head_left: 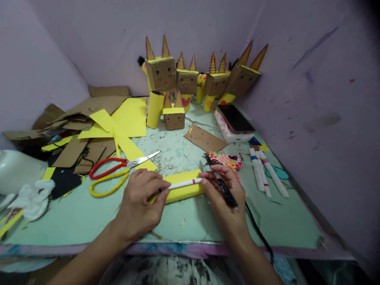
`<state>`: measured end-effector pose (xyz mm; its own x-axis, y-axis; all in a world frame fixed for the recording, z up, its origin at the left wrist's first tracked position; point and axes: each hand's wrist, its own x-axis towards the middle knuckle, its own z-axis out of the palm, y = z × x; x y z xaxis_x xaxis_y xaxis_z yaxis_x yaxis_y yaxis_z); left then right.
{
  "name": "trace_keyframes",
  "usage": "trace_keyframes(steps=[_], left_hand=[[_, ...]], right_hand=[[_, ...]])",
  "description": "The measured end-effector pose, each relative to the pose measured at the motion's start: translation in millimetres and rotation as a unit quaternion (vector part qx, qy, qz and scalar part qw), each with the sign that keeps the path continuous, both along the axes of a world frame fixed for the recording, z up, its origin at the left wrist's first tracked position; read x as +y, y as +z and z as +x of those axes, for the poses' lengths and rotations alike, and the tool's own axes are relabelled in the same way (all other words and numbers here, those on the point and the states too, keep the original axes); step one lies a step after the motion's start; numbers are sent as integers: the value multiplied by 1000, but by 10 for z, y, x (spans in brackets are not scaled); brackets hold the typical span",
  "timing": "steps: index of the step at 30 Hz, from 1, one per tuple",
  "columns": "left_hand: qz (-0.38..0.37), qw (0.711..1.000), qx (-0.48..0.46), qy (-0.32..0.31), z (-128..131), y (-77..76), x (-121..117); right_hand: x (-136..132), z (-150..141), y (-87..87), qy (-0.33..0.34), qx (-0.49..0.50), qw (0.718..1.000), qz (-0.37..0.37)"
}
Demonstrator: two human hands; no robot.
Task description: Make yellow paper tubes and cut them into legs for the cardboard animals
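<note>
two hands at work over a pale green table cover (276, 219), seen from the head camera. the left hand (142, 200), fingers curled, pinches the left end of a white marker (182, 184) between thumb and index finger. the right hand (224, 209), its fingers bent and slightly parted, meets the right end of the same marker, near a magenta band, with its thumb and fingertips; it also carries a black pen (221, 183), which slants across the fingers and palm. the marker is held lengthwise over a yellow paper tube (187, 194), which lies on its side between the hands, near the front edge of the table; whether marker and tube touch cannot be told.

left of the tube, scissors (132, 163) with one red and one yellow handle lie open, the blades pointing away to the right. behind them, yellow paper sheets (130, 118) overlap cardboard pieces (102, 105). beyond the right hand are a floral-patterned item (224, 159) and a flat cardboard strip (204, 137). to the right, further white markers (261, 174) lie side by side, and a smartphone (236, 118) rests on a white packet (237, 137). at the rear stand cardboard-headed figures (162, 75) with pointed horns, a smaller horned box head (175, 119) and an upright yellow tube (155, 111) before them.
</note>
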<state>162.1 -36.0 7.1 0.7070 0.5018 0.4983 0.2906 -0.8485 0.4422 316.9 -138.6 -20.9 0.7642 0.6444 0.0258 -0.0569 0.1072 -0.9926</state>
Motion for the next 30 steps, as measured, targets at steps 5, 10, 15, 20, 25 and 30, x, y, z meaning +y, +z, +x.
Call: trace_keyframes(steps=[5, 10, 15, 20, 25, 30], left_hand=[[6, 1000, 2, -1, 11, 9, -5], [6, 1000, 5, 2, 12, 17, -13], [10, 1000, 13, 4, 10, 15, -19], [29, 999, 16, 1, 20, 17, -23], [40, 999, 24, -2, 37, 33, -26], [39, 999, 29, -2, 27, 26, -28]], right_hand=[[5, -4, 8, 2, 0, 1000, 1], [6, 3, 11, -1, -4, 1000, -6], [8, 6, 2, 0, -10, 1000, -1], [12, 3, 7, -3, -7, 1000, -1], [14, 6, 4, -3, -8, 1000, -4], [1, 10, 5, -2, -14, 1000, -8]])
